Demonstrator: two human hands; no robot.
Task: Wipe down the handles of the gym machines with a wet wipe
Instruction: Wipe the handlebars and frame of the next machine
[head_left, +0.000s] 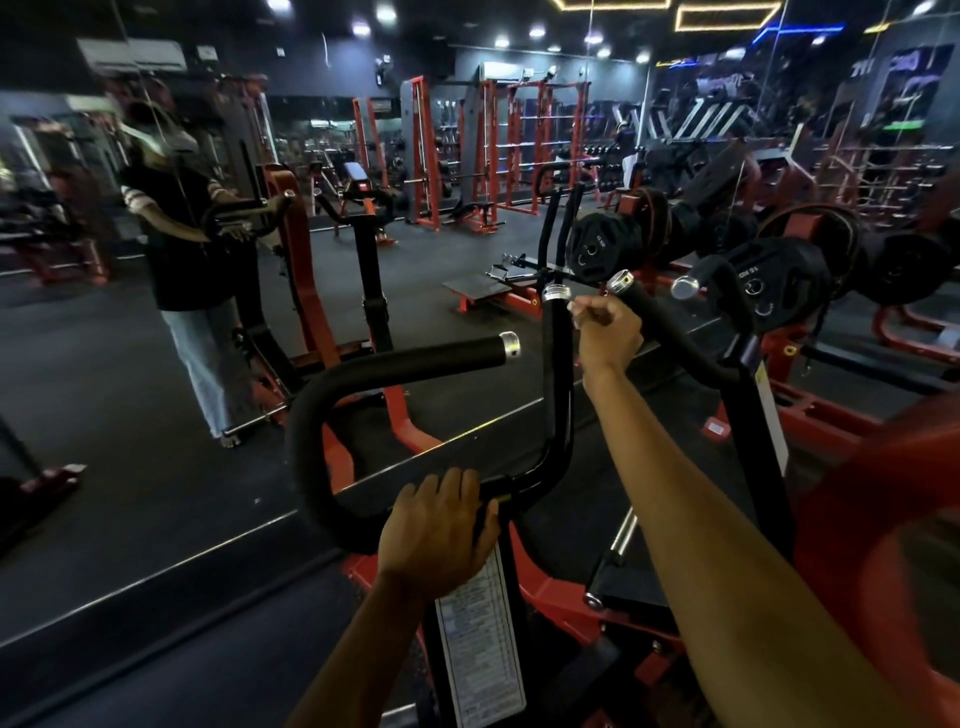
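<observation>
Head cam: our left hand (436, 525) grips the black handlebar (384, 371) at its base by the red frame (857, 519). Our right hand (609, 332), fingers curled, is beside the upright handle (556, 364) near its chrome cap; wipe not visible, can't tell if held.

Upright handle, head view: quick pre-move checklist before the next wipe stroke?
1. Left hand steadying the machine: ok, its grip is curled over the black crossbar at the base.
2. Right hand at the upright handle: ok, beside its top, just under the chrome end cap.
3. Wet wipe in the right hand: cannot tell, fingers are pinched together but no wipe clearly shows.
4. Contact with the handle's foam: cannot tell, the hand looks alongside it rather than wrapped around.
5. Curved side handle: cannot tell whether wiped.
6. Stroke path down the upright handle: ok, nothing on it.
</observation>
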